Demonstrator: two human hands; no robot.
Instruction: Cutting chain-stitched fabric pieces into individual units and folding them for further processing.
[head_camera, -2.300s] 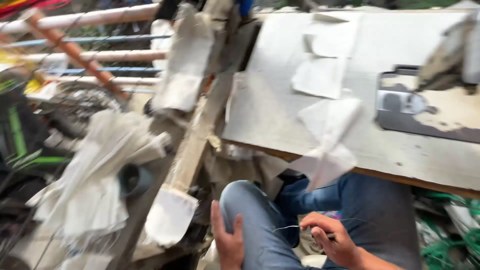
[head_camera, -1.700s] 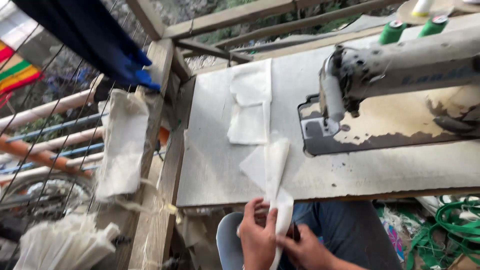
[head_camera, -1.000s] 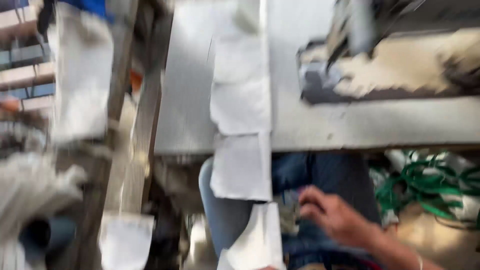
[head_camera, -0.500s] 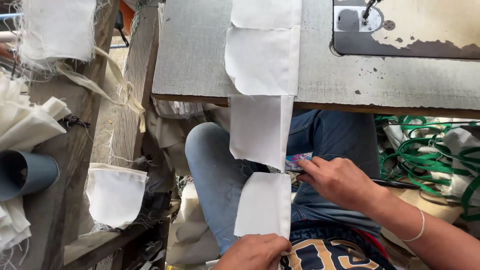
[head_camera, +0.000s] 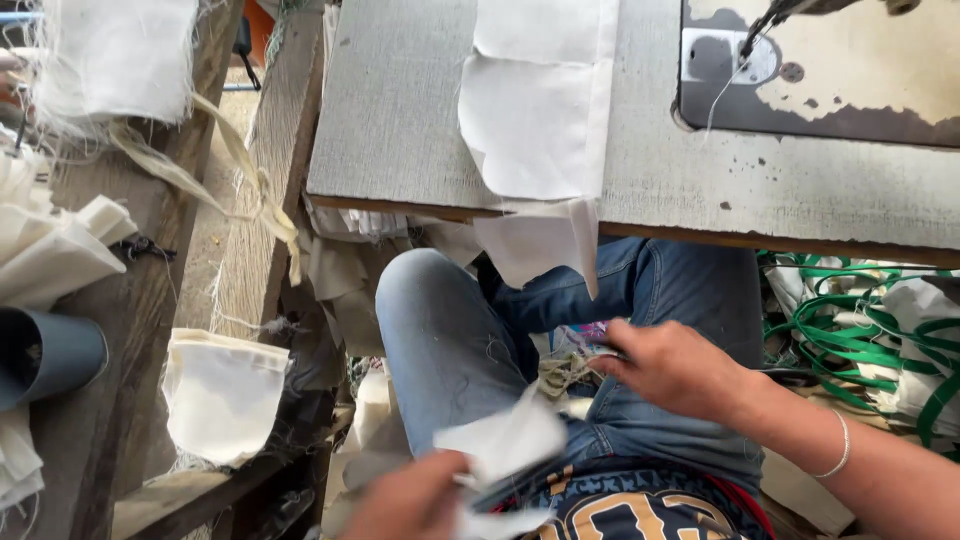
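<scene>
**Cloth pieces at lap and counter**

Left hand (head_camera: 415, 500) low in view, fingers pinched on a blurred white cloth piece (head_camera: 505, 440) above the lap. Right hand (head_camera: 675, 365) over the jeans (head_camera: 450, 340), fingers closed round a small tool (head_camera: 590, 340), too hidden to make out. Chain of white pieces (head_camera: 535, 120) draped off the grey counter (head_camera: 400, 110) edge, near the sewing machine base (head_camera: 850, 70). Green straps (head_camera: 850, 340) at right; cloth bag (head_camera: 225, 395) at left.
</scene>
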